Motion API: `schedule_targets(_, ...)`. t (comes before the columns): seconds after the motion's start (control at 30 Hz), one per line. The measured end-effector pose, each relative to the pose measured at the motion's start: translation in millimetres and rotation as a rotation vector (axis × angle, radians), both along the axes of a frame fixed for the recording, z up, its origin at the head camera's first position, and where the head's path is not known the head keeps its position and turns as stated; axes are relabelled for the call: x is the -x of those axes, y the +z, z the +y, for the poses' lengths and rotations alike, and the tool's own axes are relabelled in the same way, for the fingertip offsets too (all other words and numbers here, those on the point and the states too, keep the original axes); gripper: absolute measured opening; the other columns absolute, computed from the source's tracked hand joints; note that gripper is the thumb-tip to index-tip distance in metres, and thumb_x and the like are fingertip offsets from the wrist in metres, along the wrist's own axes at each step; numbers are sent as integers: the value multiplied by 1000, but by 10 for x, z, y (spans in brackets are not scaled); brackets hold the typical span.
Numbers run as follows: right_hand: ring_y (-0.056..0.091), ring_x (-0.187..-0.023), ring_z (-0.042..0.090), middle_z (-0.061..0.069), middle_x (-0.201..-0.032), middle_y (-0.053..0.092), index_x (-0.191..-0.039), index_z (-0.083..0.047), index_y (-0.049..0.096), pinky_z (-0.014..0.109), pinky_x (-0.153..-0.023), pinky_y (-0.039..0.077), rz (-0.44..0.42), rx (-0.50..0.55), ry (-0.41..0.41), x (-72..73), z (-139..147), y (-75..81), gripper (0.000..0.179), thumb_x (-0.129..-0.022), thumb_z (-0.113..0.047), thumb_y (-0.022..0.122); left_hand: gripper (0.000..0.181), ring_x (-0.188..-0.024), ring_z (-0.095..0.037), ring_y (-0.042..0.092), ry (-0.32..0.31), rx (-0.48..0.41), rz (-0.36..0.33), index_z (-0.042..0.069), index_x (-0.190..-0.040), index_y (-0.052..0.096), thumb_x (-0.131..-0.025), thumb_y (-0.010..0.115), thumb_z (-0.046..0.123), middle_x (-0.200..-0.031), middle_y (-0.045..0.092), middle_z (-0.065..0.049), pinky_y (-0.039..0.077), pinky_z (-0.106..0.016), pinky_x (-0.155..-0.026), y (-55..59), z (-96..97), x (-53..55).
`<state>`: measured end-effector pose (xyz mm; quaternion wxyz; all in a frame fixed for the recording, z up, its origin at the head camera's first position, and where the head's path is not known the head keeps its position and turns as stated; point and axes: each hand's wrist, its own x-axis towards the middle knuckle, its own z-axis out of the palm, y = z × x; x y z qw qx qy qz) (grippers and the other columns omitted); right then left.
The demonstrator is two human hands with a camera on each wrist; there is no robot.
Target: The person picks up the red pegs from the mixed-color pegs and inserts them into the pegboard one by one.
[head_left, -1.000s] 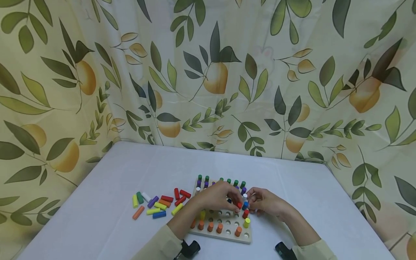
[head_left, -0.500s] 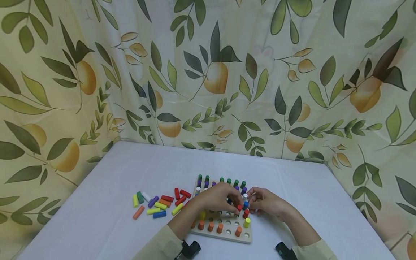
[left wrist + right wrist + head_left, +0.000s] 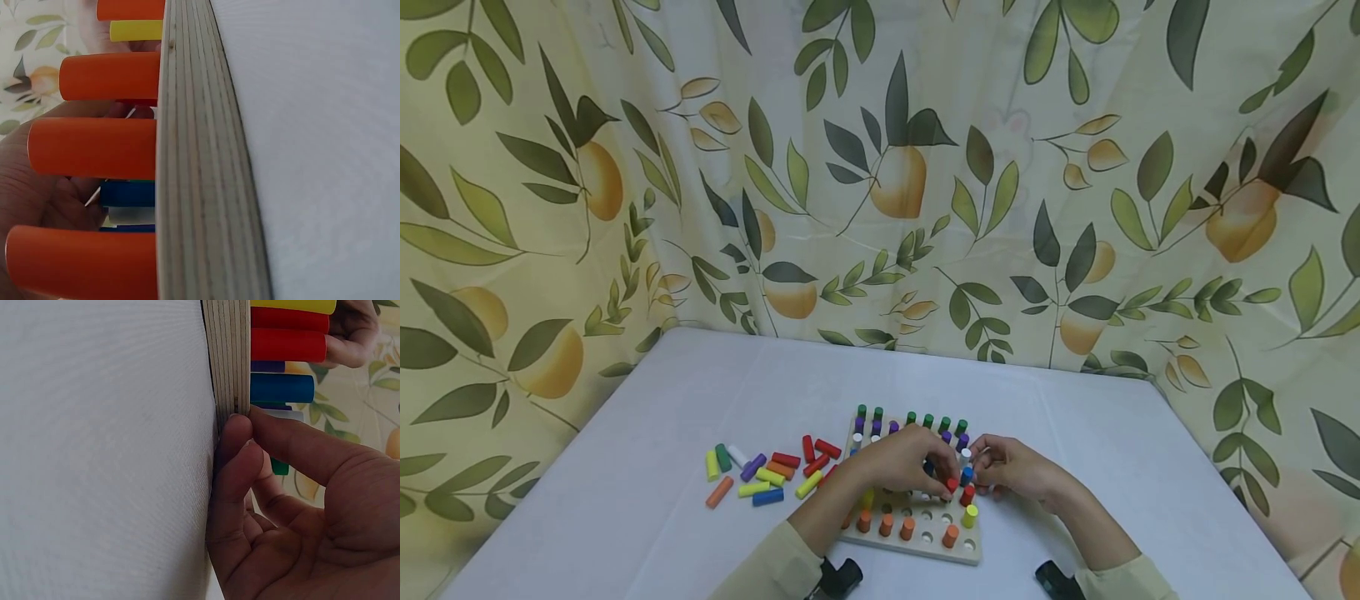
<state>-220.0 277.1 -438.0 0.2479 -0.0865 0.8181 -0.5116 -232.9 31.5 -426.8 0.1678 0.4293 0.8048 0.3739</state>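
Observation:
A wooden pegboard (image 3: 917, 546) stands on the table with rows of coloured pegs in its holes. Over its right part, my left hand (image 3: 898, 458) pinches a red peg (image 3: 952, 484) by its top, beside another red peg (image 3: 967, 495) in the rightmost column. The right wrist view shows the pinched red peg (image 3: 287, 345) upright at the board's surface, a fingertip against its end. My right hand (image 3: 1015, 468) grips the board's right edge (image 3: 228, 356) between thumb and fingers. Orange pegs (image 3: 94, 147) in the front row partly hide my left hand in the left wrist view.
Loose pegs lie left of the board, among them a blue peg (image 3: 767, 496), an orange peg (image 3: 719, 491) and several red and yellow ones. A white cloth (image 3: 625, 500) covers the table. A patterned curtain (image 3: 880, 275) hangs behind it.
My left hand has lowered slightly, and the red peg in its fingers sits a little lower at the board. My right hand stays at the board's edge.

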Motion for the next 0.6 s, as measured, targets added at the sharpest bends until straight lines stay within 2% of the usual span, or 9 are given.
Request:
schedule_targets(0.33, 61, -80, 24, 11, -93, 59, -117, 0, 57, 34, -66, 53, 5, -9, 4, 14, -9, 12, 25, -94, 1, 66, 11, -84, 4, 61, -13, 3, 20, 17, -97, 77, -90, 82, 10, -89, 67, 18, 50, -17, -84, -5, -12, 9)
schedule_targets(0.6, 61, -80, 24, 11, -94, 59, -117, -1, 57, 34, -67, 53, -5, -13, -4, 16, 5, -13, 25, -94, 2, 66, 12, -83, 3, 61, -45, 9, 23, 13, -101, 77, -90, 82, 10, -89, 68, 16, 50, -16, -84, -19, -17, 1)
